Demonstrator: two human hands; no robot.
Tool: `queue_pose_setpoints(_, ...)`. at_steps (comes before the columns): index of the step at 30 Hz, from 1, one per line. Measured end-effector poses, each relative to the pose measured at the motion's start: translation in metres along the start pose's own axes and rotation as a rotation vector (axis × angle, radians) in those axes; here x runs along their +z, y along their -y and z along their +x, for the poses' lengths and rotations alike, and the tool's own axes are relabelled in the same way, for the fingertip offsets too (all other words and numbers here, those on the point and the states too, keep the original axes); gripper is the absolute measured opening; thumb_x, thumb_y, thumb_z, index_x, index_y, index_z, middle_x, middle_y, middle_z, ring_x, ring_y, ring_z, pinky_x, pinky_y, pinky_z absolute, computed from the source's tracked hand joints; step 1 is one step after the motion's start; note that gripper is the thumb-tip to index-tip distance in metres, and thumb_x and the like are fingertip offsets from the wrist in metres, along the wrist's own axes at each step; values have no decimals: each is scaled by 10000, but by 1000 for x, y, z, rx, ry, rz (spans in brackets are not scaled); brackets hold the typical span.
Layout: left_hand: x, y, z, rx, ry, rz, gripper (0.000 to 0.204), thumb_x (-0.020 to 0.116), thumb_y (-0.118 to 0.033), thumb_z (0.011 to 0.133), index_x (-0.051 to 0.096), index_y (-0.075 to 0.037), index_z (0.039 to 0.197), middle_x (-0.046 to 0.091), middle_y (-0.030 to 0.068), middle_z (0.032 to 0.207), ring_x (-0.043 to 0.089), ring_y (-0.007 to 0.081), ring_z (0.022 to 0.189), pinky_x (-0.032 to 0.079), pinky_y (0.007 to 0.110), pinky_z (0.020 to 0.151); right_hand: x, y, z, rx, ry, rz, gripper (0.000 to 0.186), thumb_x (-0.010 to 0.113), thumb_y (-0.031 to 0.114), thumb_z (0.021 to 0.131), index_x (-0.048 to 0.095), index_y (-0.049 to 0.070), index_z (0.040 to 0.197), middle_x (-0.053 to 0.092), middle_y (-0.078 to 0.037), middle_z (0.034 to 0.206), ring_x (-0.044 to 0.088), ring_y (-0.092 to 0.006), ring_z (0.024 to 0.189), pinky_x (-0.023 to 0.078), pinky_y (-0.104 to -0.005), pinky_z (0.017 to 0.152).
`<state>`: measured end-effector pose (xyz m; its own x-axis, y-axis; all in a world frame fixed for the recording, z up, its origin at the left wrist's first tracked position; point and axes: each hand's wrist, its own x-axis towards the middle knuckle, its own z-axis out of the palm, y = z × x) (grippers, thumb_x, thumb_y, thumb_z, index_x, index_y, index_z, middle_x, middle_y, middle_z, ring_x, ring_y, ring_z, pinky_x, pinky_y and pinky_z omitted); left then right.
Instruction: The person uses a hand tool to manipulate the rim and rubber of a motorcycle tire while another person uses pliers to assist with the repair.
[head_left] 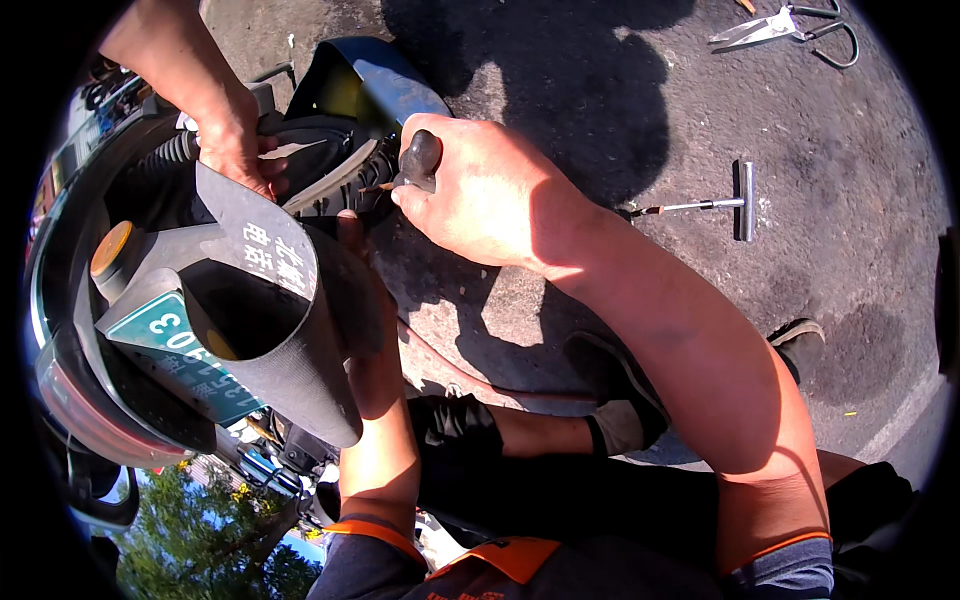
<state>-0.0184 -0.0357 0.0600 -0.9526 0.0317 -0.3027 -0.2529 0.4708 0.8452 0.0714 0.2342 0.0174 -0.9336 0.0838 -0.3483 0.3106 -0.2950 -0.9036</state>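
My right hand (pixel 475 190) is closed around a tool with a bulbous black handle (pixel 422 158). A short, thin brownish shaft points left from it toward the tyre (pixel 345 170) of an upturned or tilted two-wheeler. My left hand (pixel 372 300) reaches up behind the dark rubber mudflap (pixel 290 365). One fingertip shows near the tyre, but the other fingers are hidden. Across the wheel, another person's hand (pixel 235 145) reaches down from the upper left, its fingers curled near the tyre's edge.
A blue curved container (pixel 385 75) stands beyond the tyre. Scissors (pixel 785 32) and a T-handle wrench (pixel 745 202) lie on the asphalt to the right. The green number plate (pixel 185 355) and an orange reflector (pixel 110 248) are on the vehicle's rear. A shoe (pixel 625 400) rests below my right forearm.
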Motion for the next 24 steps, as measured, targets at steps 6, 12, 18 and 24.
queue_pose_setpoints(6, 5, 10, 9, -25, 36, -23, 448, 676, -395, 1116, 635, -31, 1375, 707, 91, 1287, 677, 174, 1109, 545, 328, 953, -18, 5, 19, -191, 66, -283, 152, 767, 185, 978, 695, 70, 1048, 759, -166, 927, 775, -337, 898, 604, -441, 794)
queue_pose_setpoints(12, -3, 11, 9, -49, 43, -34, 448, 679, -405, 1113, 643, -31, 1357, 720, 83, 1258, 689, 165, 1082, 557, 323, 926, -24, 20, 34, -175, 141, -361, 182, 773, 202, 977, 726, 66, 1088, 782, -170, 939, 795, -332, 906, 629, -433, 822)
queue_pose_setpoints(18, -6, 14, 14, -83, 69, -39, 449, 682, -415, 1111, 652, -30, 1339, 733, 74, 1230, 701, 155, 1055, 569, 318, 899, 9, -13, 0, -52, -1, -18, 239, 737, 178, 959, 664, 90, 1170, 767, -168, 970, 758, -395, 945, 612, -495, 859)
queue_pose_setpoints(24, -29, 13, 25, -210, 201, -103, 454, 687, -430, 1105, 660, -31, 1322, 743, 66, 1200, 710, 149, 1029, 576, 316, 878, 83, -64, -36, -357, -215, -184, 469, 770, 104, 826, 569, 112, 1250, 703, -141, 1030, 726, -400, 945, 613, -501, 802)
